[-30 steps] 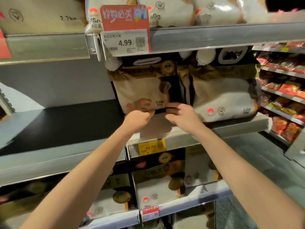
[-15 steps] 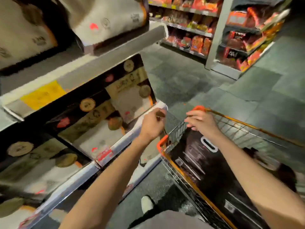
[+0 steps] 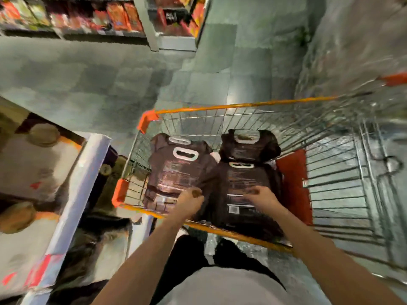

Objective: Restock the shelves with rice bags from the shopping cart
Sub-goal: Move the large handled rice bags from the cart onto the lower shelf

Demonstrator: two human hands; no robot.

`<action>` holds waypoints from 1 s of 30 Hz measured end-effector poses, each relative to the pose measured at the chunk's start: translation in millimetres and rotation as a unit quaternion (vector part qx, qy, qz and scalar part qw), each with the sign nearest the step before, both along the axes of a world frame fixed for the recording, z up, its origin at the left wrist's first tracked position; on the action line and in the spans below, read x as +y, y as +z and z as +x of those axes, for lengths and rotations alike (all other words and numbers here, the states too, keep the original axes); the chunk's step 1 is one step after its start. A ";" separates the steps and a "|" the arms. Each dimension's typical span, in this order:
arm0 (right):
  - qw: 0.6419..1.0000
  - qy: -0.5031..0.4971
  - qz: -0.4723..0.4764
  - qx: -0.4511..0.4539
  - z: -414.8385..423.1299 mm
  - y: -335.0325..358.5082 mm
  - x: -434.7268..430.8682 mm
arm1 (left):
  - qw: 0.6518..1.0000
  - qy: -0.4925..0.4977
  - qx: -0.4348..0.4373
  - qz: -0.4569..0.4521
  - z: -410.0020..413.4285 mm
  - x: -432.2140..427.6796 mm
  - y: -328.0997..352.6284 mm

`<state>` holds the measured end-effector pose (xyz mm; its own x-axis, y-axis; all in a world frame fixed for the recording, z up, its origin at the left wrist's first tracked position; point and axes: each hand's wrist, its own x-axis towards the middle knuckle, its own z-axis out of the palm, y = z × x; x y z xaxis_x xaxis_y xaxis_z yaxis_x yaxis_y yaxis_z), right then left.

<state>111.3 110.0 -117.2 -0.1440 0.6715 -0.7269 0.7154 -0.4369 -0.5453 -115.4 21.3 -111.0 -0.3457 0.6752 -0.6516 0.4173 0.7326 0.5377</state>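
Three dark rice bags with white handle cut-outs lie in the orange-rimmed wire shopping cart (image 3: 242, 105): one at the left (image 3: 176, 172), one at the far right (image 3: 248, 148) and one nearest me (image 3: 244, 183). My left hand (image 3: 190, 202) is down at the seam between the left bag and the nearest bag, fingers curled; motion blur hides whether it grips anything. My right hand (image 3: 263, 198) rests on top of the nearest bag. To the left of the cart stands the shelf (image 3: 83, 183), stocked with beige and black rice bags (image 3: 33, 168).
A red flap (image 3: 293, 183) stands upright in the cart to the right of the bags, with bare wire basket beyond it. Shelves of red and orange packets (image 3: 88, 18) line the far side of the grey tiled aisle. My legs are against the cart's near rim.
My view swung from the shelf down to the cart. Both hands left the shelved rice bag, crossed over the cart's rim and came down onto the bags inside.
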 end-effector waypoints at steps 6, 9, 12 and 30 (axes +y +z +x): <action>0.999 -0.019 -0.048 0.013 38.1 -7.4 -9.1 | 0.999 -0.016 0.028 -0.044 2.6 18.3 -12.6; 0.997 -0.048 -0.047 0.045 26.6 -12.4 -8.0 | 0.998 -0.024 0.014 -0.059 0.5 19.8 -20.9; 0.992 -0.053 -0.076 0.085 -8.4 -20.6 -3.8 | 0.999 0.007 0.019 -0.041 -15.1 19.0 -19.6; 0.987 -0.126 -0.068 -0.070 -144.4 -51.8 -20.0 | 0.977 0.156 -0.127 -0.075 -174.1 25.6 -47.1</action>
